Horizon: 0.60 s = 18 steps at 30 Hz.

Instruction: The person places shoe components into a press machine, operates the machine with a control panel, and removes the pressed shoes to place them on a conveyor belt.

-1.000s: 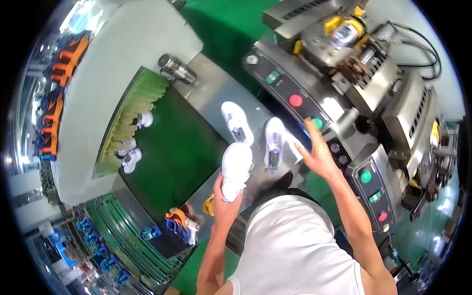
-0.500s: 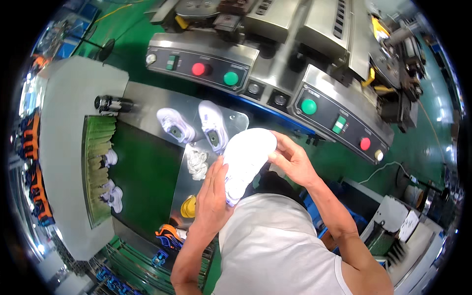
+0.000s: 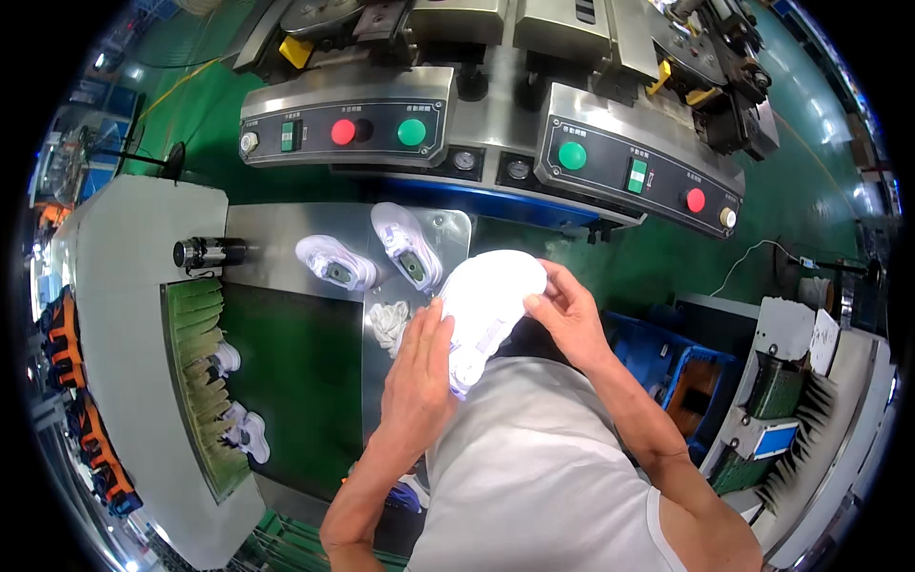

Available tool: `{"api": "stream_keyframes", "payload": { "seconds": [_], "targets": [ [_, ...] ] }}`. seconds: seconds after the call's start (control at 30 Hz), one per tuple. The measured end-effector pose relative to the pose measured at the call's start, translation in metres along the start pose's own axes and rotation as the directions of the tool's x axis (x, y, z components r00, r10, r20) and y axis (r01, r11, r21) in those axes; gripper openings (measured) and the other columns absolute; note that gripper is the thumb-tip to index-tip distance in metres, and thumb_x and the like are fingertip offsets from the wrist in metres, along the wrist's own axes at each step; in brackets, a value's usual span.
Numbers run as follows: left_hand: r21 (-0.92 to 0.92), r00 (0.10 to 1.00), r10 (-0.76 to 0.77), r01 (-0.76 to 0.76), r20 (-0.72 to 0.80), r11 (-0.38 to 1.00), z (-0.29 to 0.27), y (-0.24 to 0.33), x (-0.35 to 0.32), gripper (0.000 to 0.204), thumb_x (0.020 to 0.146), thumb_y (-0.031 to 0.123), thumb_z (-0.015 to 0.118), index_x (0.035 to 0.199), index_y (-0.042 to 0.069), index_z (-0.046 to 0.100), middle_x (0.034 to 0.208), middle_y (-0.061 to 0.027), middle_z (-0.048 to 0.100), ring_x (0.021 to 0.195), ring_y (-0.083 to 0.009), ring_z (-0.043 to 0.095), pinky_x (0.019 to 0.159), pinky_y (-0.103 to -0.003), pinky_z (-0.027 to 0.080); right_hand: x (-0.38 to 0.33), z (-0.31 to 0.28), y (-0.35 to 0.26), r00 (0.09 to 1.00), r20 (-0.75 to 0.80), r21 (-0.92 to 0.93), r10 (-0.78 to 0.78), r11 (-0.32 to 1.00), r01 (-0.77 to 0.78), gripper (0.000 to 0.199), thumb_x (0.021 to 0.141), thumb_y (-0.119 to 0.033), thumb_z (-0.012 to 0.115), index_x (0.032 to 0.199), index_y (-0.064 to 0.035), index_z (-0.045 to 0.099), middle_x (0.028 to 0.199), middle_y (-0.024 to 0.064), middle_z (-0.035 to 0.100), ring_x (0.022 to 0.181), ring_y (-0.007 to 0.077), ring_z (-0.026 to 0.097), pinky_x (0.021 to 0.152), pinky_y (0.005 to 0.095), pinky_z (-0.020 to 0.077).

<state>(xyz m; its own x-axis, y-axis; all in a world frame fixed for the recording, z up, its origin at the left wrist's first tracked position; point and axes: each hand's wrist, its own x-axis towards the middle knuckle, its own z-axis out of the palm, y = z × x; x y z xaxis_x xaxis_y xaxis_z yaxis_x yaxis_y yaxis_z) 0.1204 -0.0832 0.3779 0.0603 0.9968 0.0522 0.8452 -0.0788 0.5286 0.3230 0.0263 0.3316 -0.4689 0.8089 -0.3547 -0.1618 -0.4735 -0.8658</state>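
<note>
In front of my body I hold a white sneaker (image 3: 491, 305) with both hands, its surface too bright for fine detail. My left hand (image 3: 419, 372) presses along its left side with the fingers stretched and close together. At the shoe's far right end, my right hand (image 3: 572, 315) pinches the edge between thumb and fingers. Two more white and pale-purple sneakers, the left one (image 3: 335, 263) and the right one (image 3: 408, 246), rest on the metal table just beyond. A crumpled white bundle (image 3: 389, 324) lies beside my left fingers.
A machine with a left control panel (image 3: 348, 131) and a right one (image 3: 639, 176) stands ahead. On the left, a green conveyor belt (image 3: 291, 353) carries sneakers out of a curtained opening (image 3: 195, 353). A black bottle (image 3: 210, 253) lies on the metal table. Blue crates (image 3: 658, 353) are at right.
The view has turned, so the panels sit more level and further left. Both hands keep the sneaker, with little change in grip. The yellow item below the bundle is out of sight.
</note>
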Motion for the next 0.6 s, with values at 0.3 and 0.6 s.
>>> {"api": "stream_keyframes", "payload": {
  "seconds": [0.3, 0.6],
  "targets": [
    [-0.027, 0.998, 0.050, -0.049, 0.040, 0.998, -0.010, 0.002, -0.011, 0.054, 0.077, -0.002, 0.064, 0.128, -0.008, 0.047, 0.140, -0.0292, 0.045, 0.126, -0.0479, 0.047, 0.104, -0.050, 0.042, -0.022, 0.007, 0.007, 0.995, -0.037, -0.027, -0.095, 0.995, 0.094, 0.041, 0.093, -0.004, 0.061, 0.130, 0.0043, 0.046, 0.117, 0.0096, 0.060, 0.107, 0.0136, 0.057, 0.092, 0.0292, 0.0468],
    [-0.106, 0.982, 0.101, -0.119, -0.158, 0.987, 0.018, -0.001, -0.023, 0.068, 0.073, 0.000, 0.073, 0.132, -0.005, 0.041, 0.141, -0.0313, 0.042, 0.127, -0.0502, 0.045, 0.106, -0.053, 0.039, -0.029, 0.008, -0.018, 0.999, 0.013, -0.087, -0.047, 0.995, 0.048, 0.044, 0.092, -0.005, 0.064, 0.130, 0.0029, 0.043, 0.117, 0.0105, 0.059, 0.106, 0.0144, 0.058, 0.085, 0.0277, 0.0514]
  ]
}}
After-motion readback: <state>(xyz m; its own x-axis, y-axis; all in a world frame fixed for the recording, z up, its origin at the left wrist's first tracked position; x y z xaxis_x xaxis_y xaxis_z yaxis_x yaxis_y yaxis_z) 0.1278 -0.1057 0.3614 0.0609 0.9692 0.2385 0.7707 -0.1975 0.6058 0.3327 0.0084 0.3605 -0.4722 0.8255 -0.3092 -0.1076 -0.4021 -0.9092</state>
